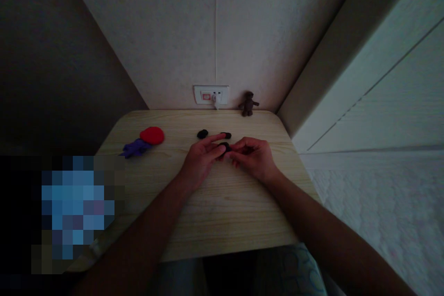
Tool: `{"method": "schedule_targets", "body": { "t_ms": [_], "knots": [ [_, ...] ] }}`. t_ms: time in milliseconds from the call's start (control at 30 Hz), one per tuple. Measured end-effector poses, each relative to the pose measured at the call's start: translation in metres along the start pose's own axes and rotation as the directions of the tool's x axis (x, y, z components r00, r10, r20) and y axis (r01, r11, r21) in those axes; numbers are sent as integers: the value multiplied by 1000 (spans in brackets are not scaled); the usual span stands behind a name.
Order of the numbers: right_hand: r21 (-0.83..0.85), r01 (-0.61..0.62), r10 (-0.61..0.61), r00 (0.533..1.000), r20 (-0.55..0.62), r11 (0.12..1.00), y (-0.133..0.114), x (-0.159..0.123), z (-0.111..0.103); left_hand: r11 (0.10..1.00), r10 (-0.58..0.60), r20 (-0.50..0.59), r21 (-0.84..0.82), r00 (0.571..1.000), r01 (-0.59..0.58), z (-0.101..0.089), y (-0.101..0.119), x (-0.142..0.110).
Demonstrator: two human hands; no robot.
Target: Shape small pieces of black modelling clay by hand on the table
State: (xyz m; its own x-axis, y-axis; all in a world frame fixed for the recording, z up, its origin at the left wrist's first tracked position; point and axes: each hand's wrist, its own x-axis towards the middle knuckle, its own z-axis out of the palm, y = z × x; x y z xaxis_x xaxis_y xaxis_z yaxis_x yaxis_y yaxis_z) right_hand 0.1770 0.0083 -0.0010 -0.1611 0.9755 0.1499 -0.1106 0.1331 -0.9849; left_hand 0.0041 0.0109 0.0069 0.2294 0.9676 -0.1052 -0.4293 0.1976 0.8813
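Both my hands meet over the middle of a pale wooden table [222, 212]. My left hand [201, 159] and my right hand [255, 157] pinch the same dark lump of clay [225, 148] between their fingertips. My left index finger stretches out above the lump. Just beyond my fingers lie two more dark clay pieces, one rounded [202, 134] and one flatter [226, 135].
A red clay disc [151, 135] and a purple clay shape [135, 149] lie at the table's left. A small brown clay figure [248, 103] stands at the back edge beside a wall socket [211, 95]. A white bed [381, 212] borders the right side.
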Motion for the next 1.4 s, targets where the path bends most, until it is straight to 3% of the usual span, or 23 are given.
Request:
{"method": "schedule_targets", "body": {
  "t_ms": [100,200,433,667,800,967,1167,1300,1400],
  "knots": [
    [-99,73,-77,996,-36,992,1,1,-3,999,-25,-55,-49,998,22,2,2,0],
    [-202,148,-150,989,4,968,-2,2,-6,998,-45,-70,-44,997,42,3,3,-2],
    [-320,305,-242,944,223,897,-6,0,-5,991,-126,80,47,989,122,1,3,-7],
    [-361,360,-329,933,146,860,-5,0,-1,988,-110,137,125,984,93,-1,-1,-2],
    [-453,388,-355,921,160,803,-9,-2,3,985,-104,134,154,985,84,-3,-3,-1],
    [-395,434,-367,900,236,810,-8,-3,5,987,-113,133,132,985,95,-3,-3,-3],
    [-302,429,-383,902,201,852,-4,-3,9,986,-102,154,144,983,80,0,-1,-4],
    [-342,425,-397,905,154,838,-3,-3,12,985,-96,129,154,987,75,0,-2,-4],
    [-358,418,-368,908,200,835,-6,-2,9,989,-81,124,133,989,64,-1,-4,-4]
  ]
}}
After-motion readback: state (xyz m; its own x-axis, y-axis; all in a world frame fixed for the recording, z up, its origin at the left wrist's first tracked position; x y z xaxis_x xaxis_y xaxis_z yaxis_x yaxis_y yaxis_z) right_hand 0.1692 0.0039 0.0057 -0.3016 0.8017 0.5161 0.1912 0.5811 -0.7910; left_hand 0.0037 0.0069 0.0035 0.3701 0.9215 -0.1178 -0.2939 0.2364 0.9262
